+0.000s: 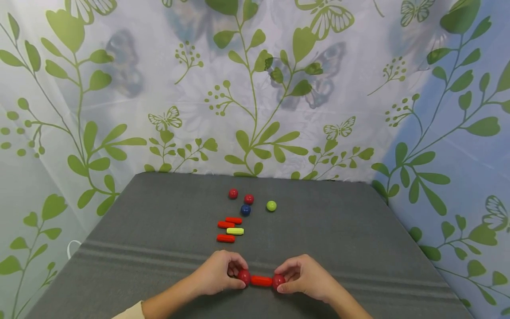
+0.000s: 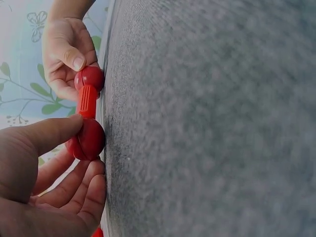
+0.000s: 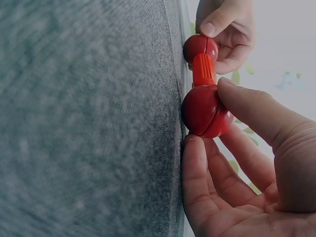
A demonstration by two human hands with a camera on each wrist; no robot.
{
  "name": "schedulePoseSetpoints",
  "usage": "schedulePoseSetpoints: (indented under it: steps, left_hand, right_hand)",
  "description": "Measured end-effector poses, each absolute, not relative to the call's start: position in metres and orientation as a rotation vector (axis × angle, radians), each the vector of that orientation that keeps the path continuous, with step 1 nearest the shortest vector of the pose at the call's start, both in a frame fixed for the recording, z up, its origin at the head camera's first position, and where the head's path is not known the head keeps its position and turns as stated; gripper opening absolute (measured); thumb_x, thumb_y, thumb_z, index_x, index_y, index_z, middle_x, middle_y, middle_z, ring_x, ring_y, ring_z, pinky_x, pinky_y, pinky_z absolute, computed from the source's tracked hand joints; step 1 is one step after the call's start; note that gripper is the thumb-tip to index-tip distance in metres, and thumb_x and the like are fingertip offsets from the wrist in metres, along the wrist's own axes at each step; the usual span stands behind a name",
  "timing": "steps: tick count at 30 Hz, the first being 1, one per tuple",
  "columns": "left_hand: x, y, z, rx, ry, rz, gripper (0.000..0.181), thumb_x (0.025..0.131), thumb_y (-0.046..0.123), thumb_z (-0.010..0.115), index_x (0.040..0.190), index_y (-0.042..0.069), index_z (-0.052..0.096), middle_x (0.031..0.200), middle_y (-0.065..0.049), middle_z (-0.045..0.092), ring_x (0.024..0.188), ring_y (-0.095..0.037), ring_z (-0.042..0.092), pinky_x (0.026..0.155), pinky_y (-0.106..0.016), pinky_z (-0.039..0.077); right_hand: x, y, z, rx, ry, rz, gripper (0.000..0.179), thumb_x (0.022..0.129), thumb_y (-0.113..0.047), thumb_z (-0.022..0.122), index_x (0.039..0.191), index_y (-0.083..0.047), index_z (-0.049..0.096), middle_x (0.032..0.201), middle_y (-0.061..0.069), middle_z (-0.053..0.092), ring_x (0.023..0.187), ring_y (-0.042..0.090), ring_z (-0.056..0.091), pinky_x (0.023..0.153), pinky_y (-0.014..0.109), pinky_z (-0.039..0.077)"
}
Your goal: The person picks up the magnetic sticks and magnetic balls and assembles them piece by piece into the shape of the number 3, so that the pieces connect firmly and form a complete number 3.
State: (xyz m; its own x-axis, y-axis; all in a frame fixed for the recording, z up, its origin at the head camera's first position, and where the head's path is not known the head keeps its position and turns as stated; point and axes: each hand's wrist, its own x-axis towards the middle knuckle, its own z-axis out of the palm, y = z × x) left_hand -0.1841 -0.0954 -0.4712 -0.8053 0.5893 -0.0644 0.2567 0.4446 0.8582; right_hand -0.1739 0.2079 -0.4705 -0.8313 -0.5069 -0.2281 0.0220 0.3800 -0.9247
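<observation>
Near the front of the grey table, a red ridged rod [image 1: 261, 281] lies between two red balls, one against each end. My left hand [image 1: 217, 274] pinches the left red ball [image 1: 244, 277] between thumb and fingers. On the other side, my right hand [image 1: 307, 278] pinches the right red ball [image 1: 278, 282] the same way. The left wrist view shows the near ball [image 2: 88, 139], the rod [image 2: 87, 101] and the far ball [image 2: 90, 78] in one line. In the right wrist view a seam runs round the near ball [image 3: 206, 111].
Beyond the hands lie several red rods [image 1: 226, 238] and a yellow rod [image 1: 235, 231]. Farther back are two red balls [image 1: 233, 193], a blue ball [image 1: 245, 210] and a yellow-green ball [image 1: 271, 205]. A leaf-patterned curtain [image 1: 255, 110] hangs behind the grey table [image 1: 338, 230].
</observation>
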Motion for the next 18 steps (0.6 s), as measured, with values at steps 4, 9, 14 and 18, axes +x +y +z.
schedulePoseSetpoints:
  steps: [4, 9, 14, 18]
  left_hand:
    - [-0.183, -0.094, -0.471, 0.727, 2.357, 1.286, 0.024, 0.080, 0.012, 0.087, 0.100, 0.016, 0.073, 0.088, 0.009, 0.068, 0.080, -0.008, 0.062, 0.073, -0.020, 0.052]
    - [-0.180, -0.087, -0.470, 0.794, 2.392, 1.281, 0.026, 0.080, 0.015, 0.087, 0.103, 0.014, 0.073, 0.094, 0.008, 0.069, 0.084, -0.002, 0.061, 0.079, -0.022, 0.053]
    - [-0.180, -0.077, -0.471, 0.837, 2.422, 1.285, 0.024, 0.080, 0.017, 0.087, 0.101, 0.015, 0.075, 0.097, 0.005, 0.071, 0.086, 0.001, 0.059, 0.082, -0.022, 0.052]
    - [-0.181, -0.071, -0.472, 0.838, 2.433, 1.272, 0.020, 0.081, 0.016, 0.086, 0.098, 0.017, 0.076, 0.094, 0.008, 0.070, 0.083, 0.001, 0.057, 0.078, -0.020, 0.050]
  right_hand:
    - [-0.174, 0.208, -0.471, -0.417, 2.171, -1.450, 0.030, 0.081, -0.012, 0.087, 0.108, -0.006, 0.077, 0.096, 0.009, 0.076, 0.081, 0.020, 0.067, 0.069, 0.026, 0.057]
    - [-0.174, 0.208, -0.469, -0.422, 2.184, -1.431, 0.030, 0.080, -0.015, 0.088, 0.107, -0.008, 0.078, 0.095, 0.007, 0.076, 0.081, 0.019, 0.068, 0.070, 0.026, 0.057]
    - [-0.174, 0.208, -0.468, -0.431, 2.172, -1.437, 0.032, 0.080, -0.016, 0.088, 0.109, -0.007, 0.077, 0.095, 0.006, 0.076, 0.080, 0.017, 0.068, 0.070, 0.026, 0.058]
    - [-0.174, 0.208, -0.467, -0.424, 2.170, -1.431, 0.033, 0.081, -0.017, 0.088, 0.110, -0.007, 0.077, 0.095, 0.006, 0.076, 0.081, 0.018, 0.068, 0.071, 0.026, 0.058]
